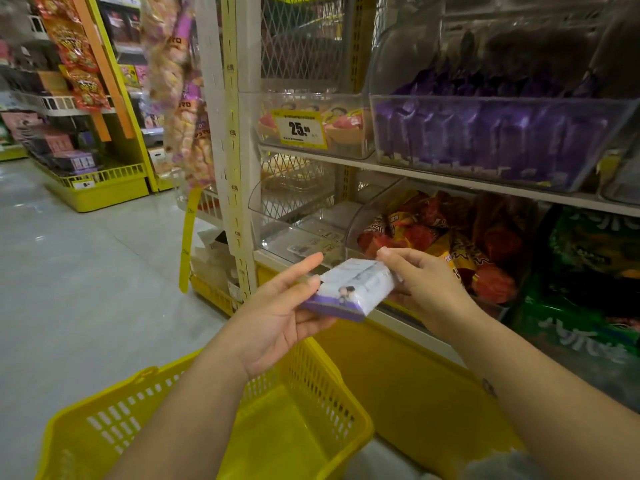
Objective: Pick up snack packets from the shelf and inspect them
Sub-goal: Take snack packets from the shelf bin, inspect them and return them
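Note:
A white and purple snack packet point(349, 289) lies flat between both my hands, in front of the lower shelf. My left hand point(277, 320) holds its near left end, thumb under the edge and fingers along the top. My right hand point(419, 282) pinches its far right end. On the upper shelf a clear bin point(502, 140) holds several purple packets of the same colour. Below it, a clear bin point(433, 244) holds red and orange snack packets.
A yellow shopping basket point(349, 410) hangs under my left forearm, with nothing seen inside. A clear bin with a yellow 25 price tag point(300, 129) sits at the shelf's left. Green packets point(588, 271) fill the lower right. An aisle floor point(69, 271) opens to the left.

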